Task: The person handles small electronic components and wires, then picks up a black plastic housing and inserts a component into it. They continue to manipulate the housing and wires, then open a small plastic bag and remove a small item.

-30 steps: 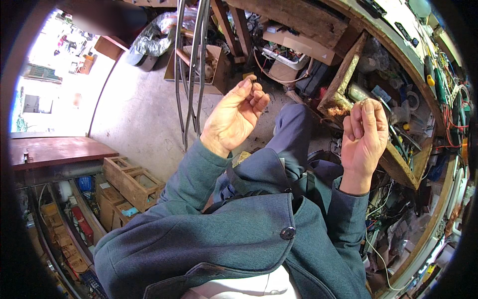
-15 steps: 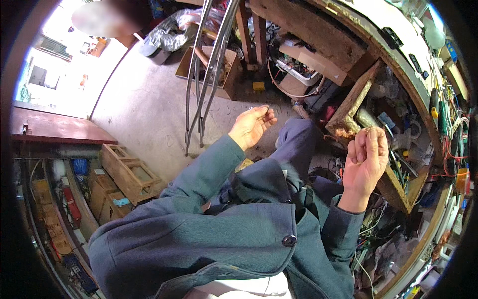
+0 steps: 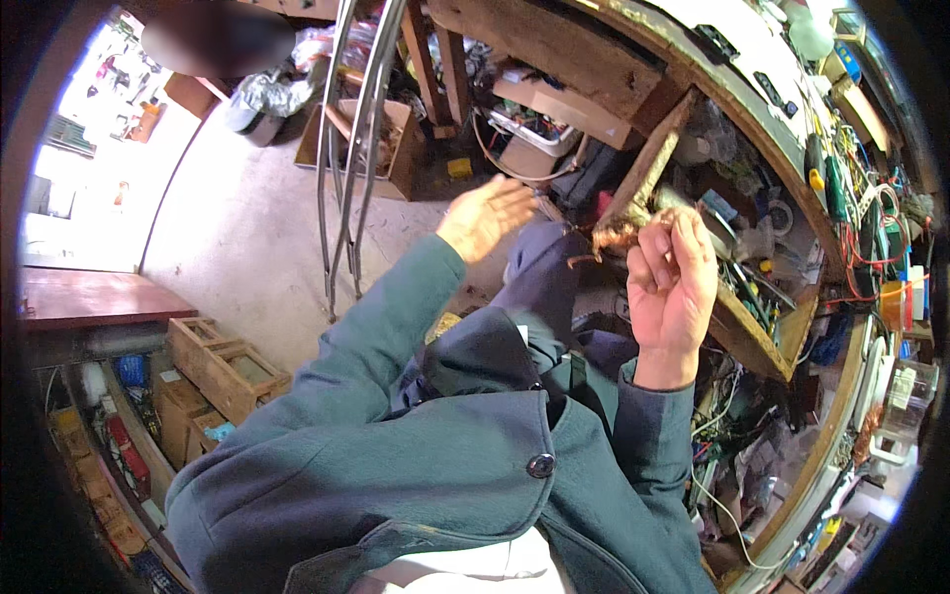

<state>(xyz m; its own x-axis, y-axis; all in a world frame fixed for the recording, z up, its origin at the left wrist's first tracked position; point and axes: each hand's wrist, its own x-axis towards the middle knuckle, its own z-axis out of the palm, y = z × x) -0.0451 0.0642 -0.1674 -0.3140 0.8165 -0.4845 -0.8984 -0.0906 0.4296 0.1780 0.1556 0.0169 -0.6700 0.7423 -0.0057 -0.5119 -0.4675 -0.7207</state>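
Observation:
My right hand (image 3: 678, 287) is raised at the right, its thumb and fingers pinched on a tangled bundle of copper wire (image 3: 618, 236). One loose end of the wire hangs down at the left of the bundle. My left hand (image 3: 491, 218) is out ahead, above my knee. Its fingers are stretched out together, and nothing shows in it. A gap separates this hand from the wire.
An open wooden drawer (image 3: 744, 323) full of tools and parts lies just behind my right hand. Metal legs (image 3: 354, 163) stand left of my left hand. Beyond are a cardboard box (image 3: 398, 148) and a workbench (image 3: 534, 45). Wooden crates (image 3: 213, 371) sit at the left.
My left hand has gone from curled fingers to stretched-out ones. My right hand keeps the copper wire pinched, and more of the bundle now shows. The whole view has shifted somewhat.

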